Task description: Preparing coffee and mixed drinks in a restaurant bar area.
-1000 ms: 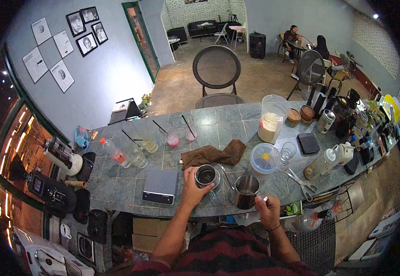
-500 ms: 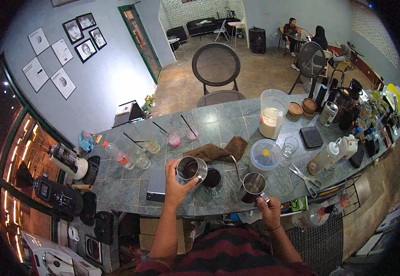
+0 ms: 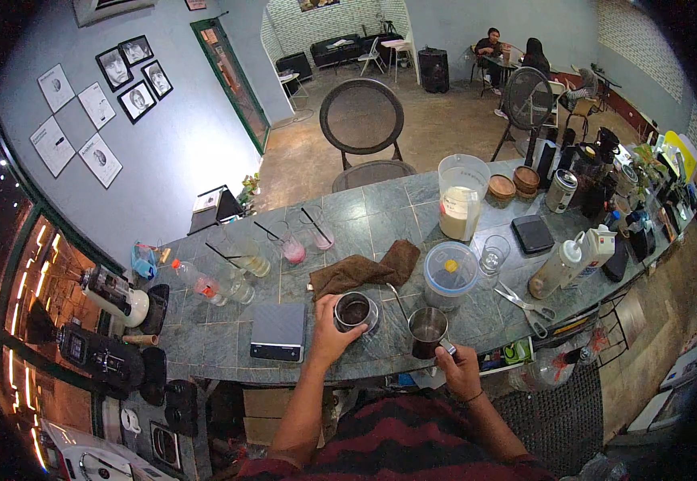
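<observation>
My left hand [image 3: 332,328] is wrapped round a clear-walled round cup [image 3: 355,309] with dark contents, at the counter's near side. The cup appears to sit over a dark glass vessel that the hand and cup largely hide. To its right, my right hand [image 3: 458,371] grips the handle of a small steel gooseneck kettle [image 3: 428,329]. The kettle's thin spout [image 3: 397,301] points away and left, a little apart from the cup. A flat grey scale [image 3: 278,330] lies left of my left hand. Behind the cup a crumpled brown cloth [image 3: 364,271] is spread out.
A lidded clear tub [image 3: 451,272], a tall measuring jug [image 3: 460,204], scissors [image 3: 530,309] and a squeeze bottle [image 3: 555,270] stand or lie to the right. Several glasses with straws [image 3: 291,248] and a plastic bottle [image 3: 197,280] are at the left. People sit at a far table.
My left hand has moved right and brought the cup over the dark glass vessel, uncovering the scale. The kettle has stayed nearly in place in my right hand, while the view has shifted slightly.
</observation>
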`<action>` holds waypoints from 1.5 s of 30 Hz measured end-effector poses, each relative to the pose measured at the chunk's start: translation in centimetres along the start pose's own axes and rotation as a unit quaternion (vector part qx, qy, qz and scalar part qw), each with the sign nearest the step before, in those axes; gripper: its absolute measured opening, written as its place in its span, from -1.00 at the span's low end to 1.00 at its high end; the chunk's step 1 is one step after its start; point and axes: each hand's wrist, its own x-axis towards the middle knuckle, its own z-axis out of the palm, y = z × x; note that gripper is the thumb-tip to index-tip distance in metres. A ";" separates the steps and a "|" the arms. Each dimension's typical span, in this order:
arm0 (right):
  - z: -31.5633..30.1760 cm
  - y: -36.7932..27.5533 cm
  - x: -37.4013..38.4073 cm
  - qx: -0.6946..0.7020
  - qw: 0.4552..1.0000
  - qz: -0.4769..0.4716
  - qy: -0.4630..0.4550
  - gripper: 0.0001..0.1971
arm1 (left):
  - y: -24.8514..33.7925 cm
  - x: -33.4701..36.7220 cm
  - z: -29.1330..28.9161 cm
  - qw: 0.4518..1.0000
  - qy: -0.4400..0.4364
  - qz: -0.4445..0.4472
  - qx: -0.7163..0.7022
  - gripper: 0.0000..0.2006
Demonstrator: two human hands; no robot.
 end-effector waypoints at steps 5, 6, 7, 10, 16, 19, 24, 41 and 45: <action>-0.3 -0.2 0.1 -0.015 1.000 0.008 -0.005 -0.64 | 0.1 0.1 0.1 1.000 -0.004 -0.011 -0.009 -0.24; -0.3 -0.1 0.2 -0.015 1.000 0.008 -0.006 -0.64 | 0.1 0.1 -0.1 1.000 -0.004 -0.011 -0.009 -0.24; -0.3 -0.1 0.2 -0.012 1.000 0.006 -0.005 -0.64 | 0.5 0.3 -0.4 1.000 0.007 -0.002 -0.013 -0.22; -0.3 -0.2 0.3 -0.007 1.000 -0.002 0.001 -0.64 | 2.0 0.8 -1.7 0.999 0.029 0.023 0.003 -0.22; 0.0 -1.1 0.7 0.010 1.000 -0.006 -0.002 -0.63 | 1.9 0.6 -1.7 1.000 0.018 0.023 0.010 -0.24; 0.2 -0.9 0.7 -0.001 1.000 -0.014 -0.001 -0.63 | 1.0 -0.2 -0.4 1.000 0.010 0.000 -0.004 -0.24; 0.1 -0.3 0.6 0.000 1.000 -0.003 -0.007 -0.62 | -0.1 -0.7 0.4 0.999 0.036 0.000 0.000 -0.21; 1.6 2.1 1.0 -0.069 0.998 -0.007 -0.009 -0.64 | -1.1 -1.3 0.4 0.999 0.035 -0.019 -0.007 -0.17; 2.1 3.0 1.1 -0.061 0.998 -0.009 -0.014 -0.65 | -1.2 -1.1 0.7 0.999 0.025 -0.030 0.001 -0.16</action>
